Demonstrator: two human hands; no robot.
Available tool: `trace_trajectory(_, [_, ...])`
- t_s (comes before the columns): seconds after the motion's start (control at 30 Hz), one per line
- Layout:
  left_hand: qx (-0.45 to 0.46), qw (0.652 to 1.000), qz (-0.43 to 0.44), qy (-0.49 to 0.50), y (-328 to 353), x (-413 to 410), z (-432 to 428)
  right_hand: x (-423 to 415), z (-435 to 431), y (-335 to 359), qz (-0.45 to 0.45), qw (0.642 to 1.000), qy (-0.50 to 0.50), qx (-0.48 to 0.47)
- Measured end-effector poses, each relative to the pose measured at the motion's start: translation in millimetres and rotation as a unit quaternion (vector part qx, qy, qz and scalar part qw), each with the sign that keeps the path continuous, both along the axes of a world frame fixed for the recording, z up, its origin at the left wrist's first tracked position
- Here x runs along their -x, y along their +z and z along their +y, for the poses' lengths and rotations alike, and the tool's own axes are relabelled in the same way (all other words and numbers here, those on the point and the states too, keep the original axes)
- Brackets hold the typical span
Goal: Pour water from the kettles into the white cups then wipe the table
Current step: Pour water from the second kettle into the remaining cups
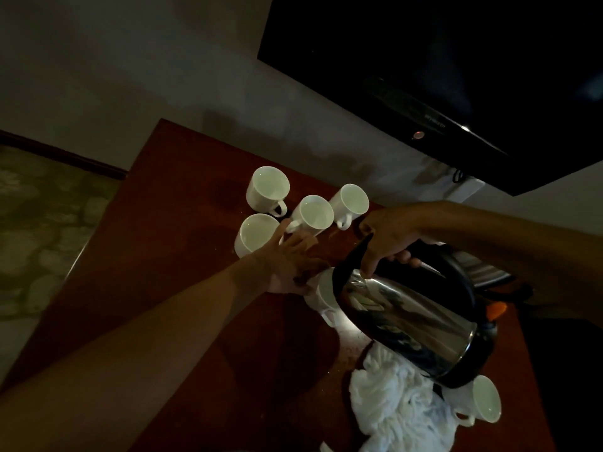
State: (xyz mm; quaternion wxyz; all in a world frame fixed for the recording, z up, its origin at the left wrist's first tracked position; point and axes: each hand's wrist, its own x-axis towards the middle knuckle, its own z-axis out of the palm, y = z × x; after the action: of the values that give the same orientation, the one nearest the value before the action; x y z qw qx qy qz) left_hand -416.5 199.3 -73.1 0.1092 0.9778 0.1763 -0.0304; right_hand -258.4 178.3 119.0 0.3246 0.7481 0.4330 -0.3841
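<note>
My right hand point(386, 241) grips the black handle of a steel kettle point(411, 316), tilted with its spout over a white cup point(321, 296) in the middle of the table. My left hand point(290, 262) holds that cup at its far side, thumb on the rim and fingers stretched past it. The kettle hides most of the cup. Several white cups stand in a group at the back: one point(267, 187), one point(311, 212), one point(350, 199) and one point(254, 234). Another white cup point(486, 404) sits at the near right beside a crumpled white cloth point(398, 409).
The reddish-brown table point(182, 288) ends at the left above a patterned floor point(39, 223). A black TV point(440, 70) hangs on the wall above the right. A second kettle point(479, 267) is partly visible behind my right arm.
</note>
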Motion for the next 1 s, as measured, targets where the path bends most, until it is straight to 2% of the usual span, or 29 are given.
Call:
trace_trajectory(0.47, [0.002,0.998,-0.054,-0.012,4.4,2.4,-1.0,-14.2,-27.6,21.5,0.023,0.997,-0.032,-0.072])
trace_trajectory(0.63, [-0.007,0.999,0.04,-0.007,32.8,-2.2,-5.1,-31.1,-50.0,27.7,0.041,0.989,-0.06,-0.125])
trace_trajectory(0.83, [0.018,0.999,0.01,0.041,40.5,3.4,-11.9,-50.1,-81.1,29.6,0.072,0.974,-0.099,-0.191])
trace_trajectory(1.0, [0.032,0.993,0.04,0.107,51.9,11.3,-21.6,-67.9,-112.7,25.6,0.108,0.956,-0.104,-0.253])
